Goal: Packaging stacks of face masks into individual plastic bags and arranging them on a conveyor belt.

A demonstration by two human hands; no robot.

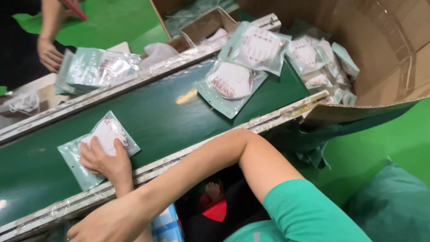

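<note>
Step in hand: L hand (106, 163) lies flat, fingers spread, palm down on a sealed mask pouch (107, 133) on the green belt (161, 121), lower left of frame. It presses, no grip. R hand (92, 227) sits at the bottom edge, crossed over the L wrist; can't tell if it's open. Pouch's long axis runs diag., lower left to upper right. Lifting it would prob. need fingers curled under an edge.
</note>
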